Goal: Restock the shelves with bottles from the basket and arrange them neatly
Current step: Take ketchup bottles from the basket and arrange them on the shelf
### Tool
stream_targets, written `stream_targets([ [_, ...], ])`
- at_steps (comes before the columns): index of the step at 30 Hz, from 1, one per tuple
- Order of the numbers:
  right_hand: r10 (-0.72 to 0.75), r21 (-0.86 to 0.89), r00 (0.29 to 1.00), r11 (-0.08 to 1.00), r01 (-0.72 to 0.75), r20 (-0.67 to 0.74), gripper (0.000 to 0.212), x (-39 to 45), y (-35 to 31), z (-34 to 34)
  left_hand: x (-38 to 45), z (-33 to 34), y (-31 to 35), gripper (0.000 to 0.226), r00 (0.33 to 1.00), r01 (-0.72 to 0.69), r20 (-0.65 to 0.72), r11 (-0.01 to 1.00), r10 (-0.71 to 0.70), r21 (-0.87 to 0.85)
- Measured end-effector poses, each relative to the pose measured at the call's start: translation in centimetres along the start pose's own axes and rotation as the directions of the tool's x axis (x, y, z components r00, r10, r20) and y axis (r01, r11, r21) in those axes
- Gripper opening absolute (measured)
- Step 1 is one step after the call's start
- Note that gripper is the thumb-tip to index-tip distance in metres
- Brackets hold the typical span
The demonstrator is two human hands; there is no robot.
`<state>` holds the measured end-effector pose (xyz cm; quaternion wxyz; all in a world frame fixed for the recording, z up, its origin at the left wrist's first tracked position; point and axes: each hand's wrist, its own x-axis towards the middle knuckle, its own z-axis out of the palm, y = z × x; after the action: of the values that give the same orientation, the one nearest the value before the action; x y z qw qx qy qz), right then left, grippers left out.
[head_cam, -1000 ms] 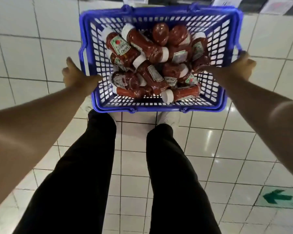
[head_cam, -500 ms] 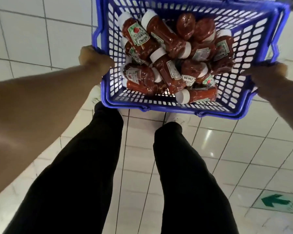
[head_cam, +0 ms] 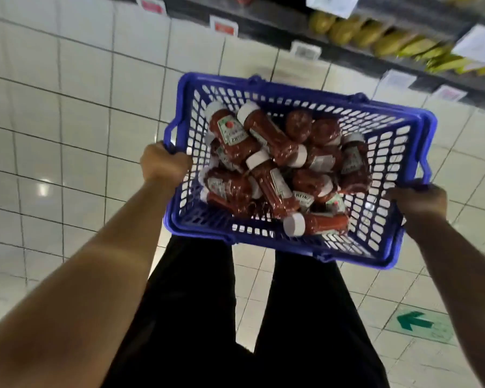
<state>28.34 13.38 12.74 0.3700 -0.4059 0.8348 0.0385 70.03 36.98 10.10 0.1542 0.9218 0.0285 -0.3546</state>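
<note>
A blue plastic basket (head_cam: 314, 249) hangs in the air above my legs, tilted a little to the right. Several red ketchup bottles (head_cam: 272, 180) with white caps lie piled inside it. My left hand (head_cam: 163, 163) grips the basket's left rim. My right hand (head_cam: 416, 201) grips the right rim. Along the top of the view runs a dark shelf (head_cam: 420, 58); its edge carries price tags.
Yellow packets (head_cam: 375, 37) line the shelf at the upper right, with white paper signs above them. White floor tiles spread all around. A green arrow sticker (head_cam: 413, 322) marks the floor at the lower right. My dark trouser legs fill the bottom centre.
Both hands closed on the basket's rims and lifted it off the floor. The view swung up and the shelf came into sight.
</note>
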Motion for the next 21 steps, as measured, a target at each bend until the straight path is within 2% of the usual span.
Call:
stream_targets([
  [5,-0.05,0.015,0.998,0.999,0.05,-0.039,0.027,-12.0,-3.9,-5.1,-5.3,-12.0,-0.6,0.016,1.0,-0.009,0.01,0.997,0.01,-0.081],
  [11,-0.116,0.046,0.991,0.992,0.119,-0.067,0.019,-24.4,-6.7,-7.5,-8.3,-25.0,1.6,0.031,0.986,-0.169,-0.004,0.984,0.169,-0.059],
  [16,-0.187,0.123,0.981,0.974,0.192,-0.055,0.021,-29.8,-7.6,-7.5,-9.6,-32.8,2.9,0.035,0.953,-0.292,-0.089,0.956,0.289,-0.021],
  [21,-0.315,0.19,0.949,0.931,0.312,-0.016,0.025,-32.4,-9.6,-6.4,-10.6,-37.4,2.1,0.017,0.95,-0.253,-0.198,0.967,0.24,-0.043],
])
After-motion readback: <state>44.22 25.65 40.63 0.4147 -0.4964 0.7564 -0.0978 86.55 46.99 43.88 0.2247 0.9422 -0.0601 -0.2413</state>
